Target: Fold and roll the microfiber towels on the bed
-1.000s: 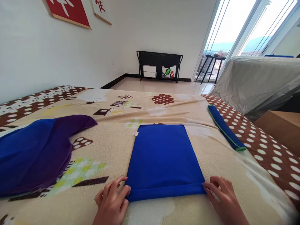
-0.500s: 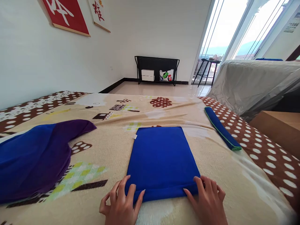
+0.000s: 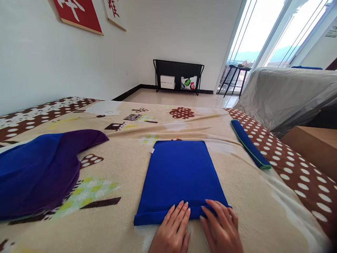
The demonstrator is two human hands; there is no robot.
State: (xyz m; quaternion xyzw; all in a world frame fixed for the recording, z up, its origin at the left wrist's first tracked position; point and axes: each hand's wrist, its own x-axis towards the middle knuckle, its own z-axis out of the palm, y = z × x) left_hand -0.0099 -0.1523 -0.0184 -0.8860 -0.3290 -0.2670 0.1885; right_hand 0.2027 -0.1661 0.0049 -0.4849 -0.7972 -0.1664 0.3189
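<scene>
A blue cloth (image 3: pixel 181 172) lies flat on the patterned blanket, its near edge turned over into a narrow fold. A small white tag sticks out at its left side. My left hand (image 3: pixel 172 226) presses on the middle of that fold, fingers stretched out and lying together. Near the cloth's right corner, my right hand (image 3: pixel 222 225) rests on the same fold with its fingers bent slightly and apart. Neither hand has its fingers wrapped round the cloth.
To the left, a crumpled blue-and-purple cloth (image 3: pixel 50 172) is spread out. A rolled dark blue cloth (image 3: pixel 249 144) with green edging lies to the right on the blanket (image 3: pixel 116 168). Beyond the right edge are a cardboard box (image 3: pixel 310 147) and a plastic-covered piece of furniture (image 3: pixel 289 91).
Both hands have left the cloth's near corners. The left hand has moved right to the middle of the fold and flattened; the right has shifted slightly left. The fold is now more distinct.
</scene>
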